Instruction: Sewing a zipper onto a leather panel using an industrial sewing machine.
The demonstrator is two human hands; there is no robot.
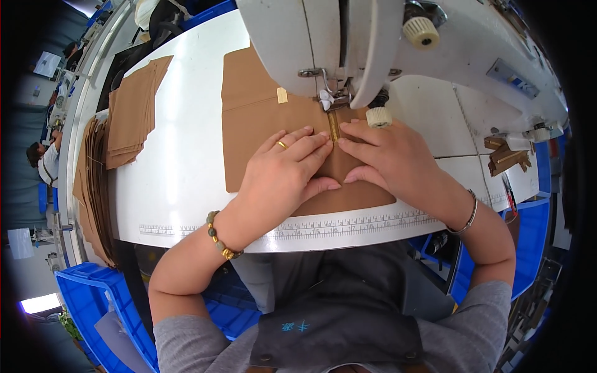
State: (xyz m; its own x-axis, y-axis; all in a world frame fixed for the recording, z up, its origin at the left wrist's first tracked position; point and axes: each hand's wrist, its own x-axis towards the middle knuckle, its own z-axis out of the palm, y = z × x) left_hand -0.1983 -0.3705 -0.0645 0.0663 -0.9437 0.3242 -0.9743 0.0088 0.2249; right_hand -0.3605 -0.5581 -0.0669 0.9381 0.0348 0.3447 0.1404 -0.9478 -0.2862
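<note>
A brown fabric panel (pixel 249 143) lies flat under the presser foot (pixel 329 99) of a white sewing machine (pixel 273 37). A gold-toothed zipper (pixel 334 127) runs along it from the foot toward me. To the left of the zipper, my left hand (pixel 277 171) rests on the panel with its fingers stretched out flat. My right hand (pixel 398 155) lies on the other side, fingers extended, their tips close to the zipper. Both thumbs point inward and nearly meet below it. A small pale tab (pixel 282 95) sits on the panel left of the foot. The needle's tip cannot be made out.
Stacked brown fabric pieces (pixel 134 118) lie at the table's left, with another pile (pixel 93 186) hanging over the edge. A printed ruler (pixel 298 229) follows the near edge. Brown zipper pieces (pixel 507 158) and scissors (pixel 510 196) are at the right. Blue crates (pixel 93 280) stand below; another person (pixel 48 158) sits far left.
</note>
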